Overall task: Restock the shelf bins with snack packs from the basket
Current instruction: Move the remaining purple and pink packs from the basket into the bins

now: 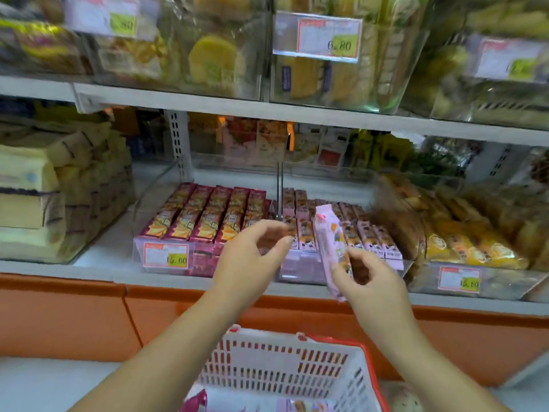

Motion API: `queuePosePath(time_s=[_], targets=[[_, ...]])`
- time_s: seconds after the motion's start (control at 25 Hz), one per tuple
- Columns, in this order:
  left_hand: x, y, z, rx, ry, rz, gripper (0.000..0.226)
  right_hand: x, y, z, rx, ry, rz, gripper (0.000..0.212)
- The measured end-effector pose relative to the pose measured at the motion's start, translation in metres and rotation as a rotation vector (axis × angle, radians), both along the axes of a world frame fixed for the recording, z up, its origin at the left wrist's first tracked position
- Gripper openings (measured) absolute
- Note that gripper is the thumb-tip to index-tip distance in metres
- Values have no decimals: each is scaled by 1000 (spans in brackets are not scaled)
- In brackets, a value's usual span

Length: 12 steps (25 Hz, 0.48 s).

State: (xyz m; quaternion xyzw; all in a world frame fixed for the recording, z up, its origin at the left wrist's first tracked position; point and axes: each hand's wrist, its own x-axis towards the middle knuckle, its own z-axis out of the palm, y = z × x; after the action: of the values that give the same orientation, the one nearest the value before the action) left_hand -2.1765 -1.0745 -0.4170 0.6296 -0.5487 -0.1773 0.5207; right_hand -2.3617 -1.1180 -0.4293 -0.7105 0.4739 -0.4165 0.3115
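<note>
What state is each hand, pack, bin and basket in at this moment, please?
Left hand: open, fingers relaxed, holding nothing.
Right hand: grips the pink pack.
Pink pack: roughly upright, held in front of the pink bin, not yet in it.
Pink bin: partly filled with rows of packs.
Maroon bin: packed in neat rows.
Basket: a few packs show at the bottom.

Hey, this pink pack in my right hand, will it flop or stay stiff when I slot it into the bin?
Probably fairly stiff: the pink pack stands upright above the right hand without drooping. Likely light, since a pinch near its lower end holds it. Its wrapper looks glossy, so it may slip.
</note>
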Motion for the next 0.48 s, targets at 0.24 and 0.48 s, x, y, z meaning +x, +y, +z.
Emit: queuePosePath(time_s=[0.24, 0.48], targets=[[40, -72, 3, 81, -554, 54, 52, 40, -135, 34, 15, 97, -162, 23], [47, -80, -14, 96, -504, 51, 53, 71, -214, 23, 203, 427, -210, 38]])
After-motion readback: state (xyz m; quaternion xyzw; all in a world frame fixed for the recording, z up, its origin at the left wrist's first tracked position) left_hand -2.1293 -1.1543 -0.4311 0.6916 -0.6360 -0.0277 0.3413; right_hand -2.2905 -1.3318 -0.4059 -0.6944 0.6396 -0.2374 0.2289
